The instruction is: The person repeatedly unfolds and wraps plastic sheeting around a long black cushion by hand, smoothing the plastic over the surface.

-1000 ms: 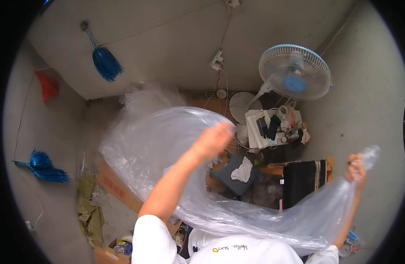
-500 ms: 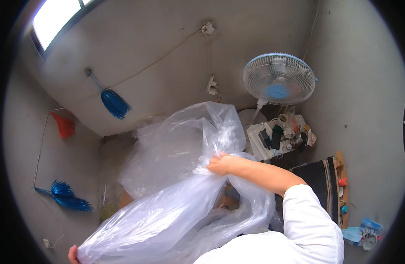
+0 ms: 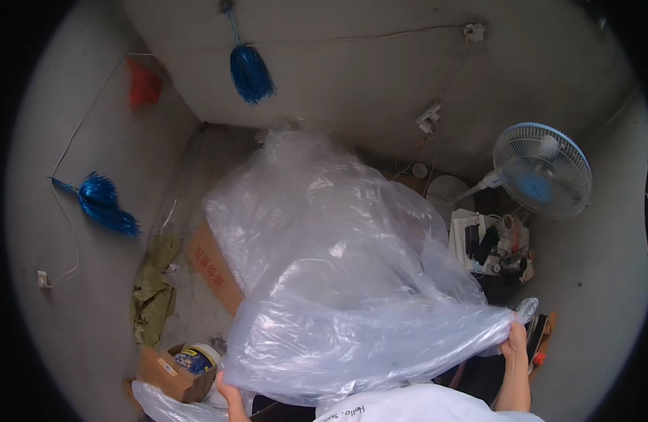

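A large, crumpled clear plastic sheet [image 3: 345, 281] spreads across the middle of the view, from near my body to the far wall. Its near edge is stretched between my two hands. At the lower left, my left hand [image 3: 229, 390] is closed round one corner of it. My right hand [image 3: 515, 339] grips the other end, and a small tuft of plastic sticks up beyond the fingers. Whether the sheet is a single layer or a bag, I cannot tell. Part of a flat brown cardboard piece [image 3: 215, 267] shows from under its left side.
An open cardboard box [image 3: 173, 374] with a round tub [image 3: 196, 359] stands near my left hand. Olive cloth [image 3: 154, 292] lies on the floor behind it. At right are a standing fan [image 3: 542, 171] and a cluttered small table [image 3: 461, 225]. Blue tinsel tassels [image 3: 252, 74] hang on the walls.
My right hand has moved from the sheet's middle to the right and nearer my body. My left hand has shifted right. The plastic is now spread wide, and the view has turned left and downward.
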The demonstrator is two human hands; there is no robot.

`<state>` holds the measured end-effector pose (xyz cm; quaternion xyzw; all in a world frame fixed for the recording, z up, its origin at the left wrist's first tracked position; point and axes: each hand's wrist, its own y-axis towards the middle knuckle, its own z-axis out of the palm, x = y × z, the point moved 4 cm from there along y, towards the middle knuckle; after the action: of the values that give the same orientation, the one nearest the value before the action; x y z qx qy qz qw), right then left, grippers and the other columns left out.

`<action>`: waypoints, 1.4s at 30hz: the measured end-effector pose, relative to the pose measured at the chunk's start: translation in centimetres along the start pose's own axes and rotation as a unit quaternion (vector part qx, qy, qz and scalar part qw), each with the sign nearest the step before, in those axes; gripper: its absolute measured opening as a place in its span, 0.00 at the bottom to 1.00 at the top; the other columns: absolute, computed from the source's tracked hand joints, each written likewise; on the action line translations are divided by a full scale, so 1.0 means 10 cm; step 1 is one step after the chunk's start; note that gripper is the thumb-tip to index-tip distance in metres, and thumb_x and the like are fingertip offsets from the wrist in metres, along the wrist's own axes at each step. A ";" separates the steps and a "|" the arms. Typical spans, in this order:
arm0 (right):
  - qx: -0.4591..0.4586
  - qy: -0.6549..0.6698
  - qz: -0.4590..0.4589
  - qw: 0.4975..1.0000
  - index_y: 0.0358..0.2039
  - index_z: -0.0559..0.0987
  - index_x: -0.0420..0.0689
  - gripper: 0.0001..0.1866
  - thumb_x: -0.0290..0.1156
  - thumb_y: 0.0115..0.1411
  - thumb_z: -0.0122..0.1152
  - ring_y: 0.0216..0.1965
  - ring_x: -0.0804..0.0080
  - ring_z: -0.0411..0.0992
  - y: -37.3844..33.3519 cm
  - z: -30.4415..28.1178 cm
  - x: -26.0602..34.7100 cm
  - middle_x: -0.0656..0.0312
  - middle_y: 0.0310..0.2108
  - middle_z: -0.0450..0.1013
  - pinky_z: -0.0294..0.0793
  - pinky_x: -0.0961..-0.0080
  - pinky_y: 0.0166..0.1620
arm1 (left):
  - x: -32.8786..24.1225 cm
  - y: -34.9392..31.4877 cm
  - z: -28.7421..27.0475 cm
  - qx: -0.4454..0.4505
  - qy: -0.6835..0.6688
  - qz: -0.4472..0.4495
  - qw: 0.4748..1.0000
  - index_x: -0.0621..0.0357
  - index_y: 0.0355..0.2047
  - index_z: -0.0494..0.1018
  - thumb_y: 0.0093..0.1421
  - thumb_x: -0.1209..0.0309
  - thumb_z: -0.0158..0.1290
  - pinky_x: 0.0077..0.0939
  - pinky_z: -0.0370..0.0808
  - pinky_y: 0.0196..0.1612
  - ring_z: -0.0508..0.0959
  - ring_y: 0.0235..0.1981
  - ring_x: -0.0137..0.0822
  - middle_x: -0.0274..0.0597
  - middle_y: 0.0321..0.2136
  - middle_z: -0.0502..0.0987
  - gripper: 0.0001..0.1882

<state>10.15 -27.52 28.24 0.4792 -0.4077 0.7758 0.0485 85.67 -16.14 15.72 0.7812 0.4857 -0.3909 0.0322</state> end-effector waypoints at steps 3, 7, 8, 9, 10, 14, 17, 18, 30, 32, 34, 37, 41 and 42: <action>-0.129 0.109 0.096 0.981 0.35 0.70 0.39 0.09 0.23 0.56 0.41 0.37 0.60 0.71 1.20 0.18 -0.60 0.55 0.34 0.71 0.71 0.56 0.44 | -0.32 0.25 0.97 0.084 -0.311 -0.150 0.935 0.61 0.36 0.70 0.55 0.70 0.48 0.30 0.70 0.40 0.72 0.36 0.32 0.38 0.34 0.72 0.10; 0.193 0.110 0.054 0.973 0.33 0.72 0.43 0.08 0.30 0.59 0.43 0.35 0.67 0.71 1.87 2.90 0.11 0.60 0.32 0.72 0.72 0.62 0.42 | -1.67 1.78 -0.43 -0.061 -0.578 -0.020 0.814 0.59 0.38 0.68 0.61 0.60 0.42 0.34 0.71 0.42 0.73 0.37 0.39 0.43 0.35 0.73 0.15; 0.297 0.069 -0.037 0.952 0.36 0.72 0.42 0.12 0.33 0.60 0.40 0.36 0.66 0.71 1.42 3.62 0.62 0.59 0.33 0.72 0.71 0.61 0.43 | -2.21 1.79 -0.99 -0.139 -0.593 0.069 0.790 0.62 0.43 0.67 0.61 0.65 0.42 0.36 0.71 0.43 0.73 0.41 0.41 0.45 0.37 0.73 0.15; 0.426 0.072 -0.188 0.882 0.38 0.72 0.39 0.17 0.37 0.61 0.38 0.38 0.64 0.71 0.75 3.98 1.01 0.57 0.34 0.72 0.72 0.62 0.43 | -2.76 1.39 -1.46 -0.353 -0.464 0.202 0.787 0.62 0.44 0.67 0.59 0.72 0.41 0.37 0.70 0.46 0.72 0.45 0.44 0.48 0.39 0.73 0.14; 0.472 0.034 -0.178 0.863 0.45 0.67 0.37 0.19 0.38 0.59 0.42 0.41 0.63 0.71 0.26 4.08 1.02 0.54 0.39 0.71 0.71 0.62 0.45 | -2.64 1.32 -1.71 -0.368 -0.452 0.199 0.788 0.62 0.44 0.67 0.59 0.72 0.41 0.37 0.70 0.46 0.72 0.45 0.44 0.48 0.39 0.73 0.14; 0.220 -0.373 -0.153 0.888 0.49 0.69 0.37 0.21 0.28 0.54 0.50 0.32 0.72 0.69 2.03 3.17 0.47 0.59 0.39 0.71 0.68 0.75 0.39 | -2.28 0.92 -0.95 -0.152 0.502 0.418 0.742 0.44 0.44 0.72 0.47 0.78 0.47 0.32 0.66 0.35 0.73 0.28 0.40 0.40 0.24 0.72 0.22; 0.096 -0.571 -0.287 0.763 0.38 0.72 0.32 0.15 0.26 0.51 0.52 0.38 0.58 0.72 2.28 2.83 -0.32 0.49 0.32 0.73 0.67 0.70 0.41 | -1.05 0.98 -0.21 0.000 0.544 0.198 0.815 0.48 0.40 0.72 0.49 0.75 0.45 0.42 0.66 0.36 0.77 0.32 0.42 0.44 0.28 0.76 0.17; 0.101 -0.576 -0.279 0.762 0.38 0.72 0.32 0.15 0.26 0.51 0.52 0.38 0.58 0.72 2.23 2.81 -0.53 0.49 0.32 0.73 0.67 0.70 0.41 | -0.90 0.87 0.02 -0.022 0.491 0.274 0.827 0.52 0.38 0.72 0.47 0.75 0.46 0.42 0.66 0.34 0.77 0.31 0.42 0.43 0.26 0.76 0.15; 0.317 -0.651 -0.323 0.609 0.54 0.61 0.41 0.37 0.29 0.42 0.64 0.54 0.48 0.59 1.25 1.63 -2.45 0.47 0.60 0.50 0.61 0.61 0.53 | 0.62 0.52 2.81 0.240 0.465 0.000 0.852 0.53 0.47 0.65 0.48 0.54 0.53 0.46 0.66 0.46 0.72 0.45 0.47 0.51 0.42 0.73 0.27; 0.301 -0.671 -0.291 0.612 0.52 0.64 0.40 0.32 0.28 0.44 0.62 0.51 0.49 0.62 1.04 0.92 -2.67 0.47 0.59 0.51 0.64 0.63 0.51 | 0.80 0.39 3.05 0.272 0.482 -0.001 0.833 0.53 0.50 0.62 0.49 0.51 0.52 0.47 0.65 0.49 0.71 0.48 0.48 0.53 0.46 0.71 0.31; 0.261 -0.719 -0.274 0.583 0.49 0.67 0.40 0.28 0.26 0.45 0.61 0.50 0.50 0.63 0.75 0.26 -2.77 0.47 0.58 0.53 0.65 0.63 0.50 | 0.89 0.21 3.30 0.344 0.542 0.018 0.767 0.53 0.53 0.60 0.51 0.54 0.50 0.46 0.64 0.50 0.70 0.49 0.48 0.52 0.47 0.70 0.31; 0.109 -0.663 -0.301 0.676 0.44 0.70 0.39 0.22 0.24 0.45 0.60 0.47 0.51 0.66 0.06 -0.79 -2.76 0.47 0.54 0.58 0.67 0.64 0.48 | 0.90 -0.18 3.90 0.375 0.566 0.192 0.709 0.54 0.51 0.61 0.52 0.56 0.49 0.44 0.65 0.50 0.70 0.48 0.48 0.51 0.47 0.70 0.28; -0.202 -0.598 -0.404 0.662 0.34 0.75 0.38 0.13 0.21 0.44 0.58 0.37 0.55 0.71 -1.49 -2.21 -2.87 0.51 0.40 0.70 0.71 0.68 0.40 | 0.77 -1.22 4.82 0.432 0.413 0.443 0.669 0.56 0.49 0.64 0.54 0.61 0.48 0.41 0.67 0.48 0.71 0.46 0.49 0.52 0.45 0.71 0.23; -0.278 -0.610 -0.415 0.615 0.33 0.76 0.40 0.12 0.21 0.44 0.59 0.32 0.58 0.71 -2.03 -2.53 -2.99 0.54 0.37 0.71 0.72 0.71 0.36 | 0.68 -1.71 4.97 0.463 0.346 0.488 0.654 0.56 0.49 0.65 0.55 0.62 0.47 0.41 0.68 0.47 0.71 0.45 0.49 0.52 0.44 0.71 0.22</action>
<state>17.85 12.58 11.47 0.9237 -0.2971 0.0519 0.2362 44.97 -23.55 -17.37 0.8980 -0.2336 -0.1946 -0.3179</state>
